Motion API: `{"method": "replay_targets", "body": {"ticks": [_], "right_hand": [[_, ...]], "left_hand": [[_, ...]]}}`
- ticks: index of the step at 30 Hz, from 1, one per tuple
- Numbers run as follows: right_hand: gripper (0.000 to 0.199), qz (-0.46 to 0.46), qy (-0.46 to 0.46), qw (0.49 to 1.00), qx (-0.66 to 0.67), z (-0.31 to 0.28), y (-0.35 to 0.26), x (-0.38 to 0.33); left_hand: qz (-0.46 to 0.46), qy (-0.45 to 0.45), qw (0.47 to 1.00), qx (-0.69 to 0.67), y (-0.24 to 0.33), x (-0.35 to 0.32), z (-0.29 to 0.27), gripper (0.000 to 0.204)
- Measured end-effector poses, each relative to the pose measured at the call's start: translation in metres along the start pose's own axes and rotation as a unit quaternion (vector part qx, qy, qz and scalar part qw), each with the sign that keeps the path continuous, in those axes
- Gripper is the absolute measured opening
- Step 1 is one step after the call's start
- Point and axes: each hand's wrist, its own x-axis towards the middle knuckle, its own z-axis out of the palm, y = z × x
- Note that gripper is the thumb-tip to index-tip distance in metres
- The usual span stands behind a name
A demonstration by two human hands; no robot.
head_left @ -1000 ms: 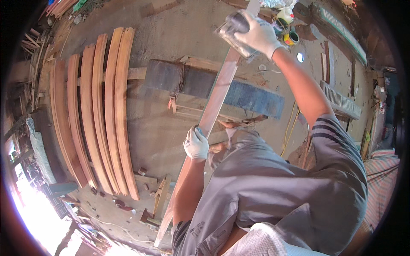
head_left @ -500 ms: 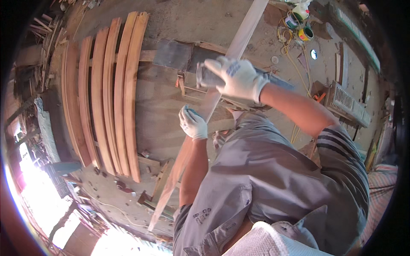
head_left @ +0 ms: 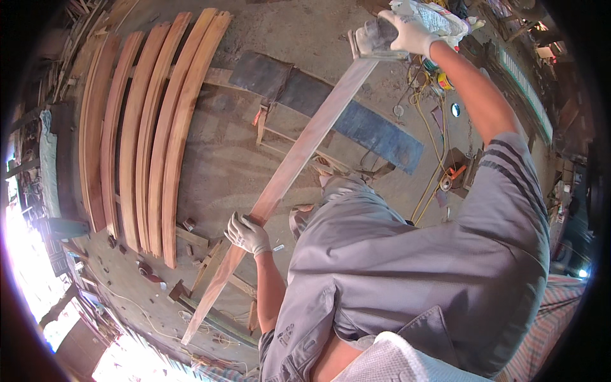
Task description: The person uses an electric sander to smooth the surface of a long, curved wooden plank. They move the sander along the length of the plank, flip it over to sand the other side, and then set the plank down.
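Single head-worn fisheye view, steep downward look over own torso and grey trousers [head_left: 407, 267]. Close to left hand [head_left: 248, 234] gripping long plank [head_left: 299, 159]; right hand [head_left: 407, 32] stretched far toward top rim. Floor well below both hands. Edges bent, rim dark. No second view.

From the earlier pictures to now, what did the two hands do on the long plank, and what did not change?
The right hand slid its sanding block along the long plank: from the far end down toward the middle, then back out to the far end. Nothing was taken up or let go. The left hand stays gripping the plank lower down, and the curved boards lie on the floor as before.
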Motion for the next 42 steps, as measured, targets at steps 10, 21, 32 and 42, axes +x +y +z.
{"method": "replay_targets", "body": {"ticks": [10, 21, 32, 42], "right_hand": [[0.055, -0.204, -0.06, 0.971, 0.111, 0.008, -0.239, -0.04], [0.024, -0.145, -0.234, 0.961, -0.018, -0.006, -0.193, -0.026], [0.015, 0.017, -0.046, 0.974, -0.22, 0.008, 0.031, 0.025], [0.014, 0.001, 0.006, 0.992, -0.125, 0.03, -0.002, 0.02]], "left_hand": [[0.236, -0.067, 0.931, -0.269, 0.123, 0.054, -0.042, 0.098], [0.35, -0.275, 0.865, -0.231, 0.345, 0.098, -0.054, 0.11], [0.451, -0.227, 0.85, -0.15, 0.602, 0.156, 0.072, 0.06], [0.483, -0.206, 0.836, -0.157, 0.555, 0.157, 0.026, 0.051]]}}
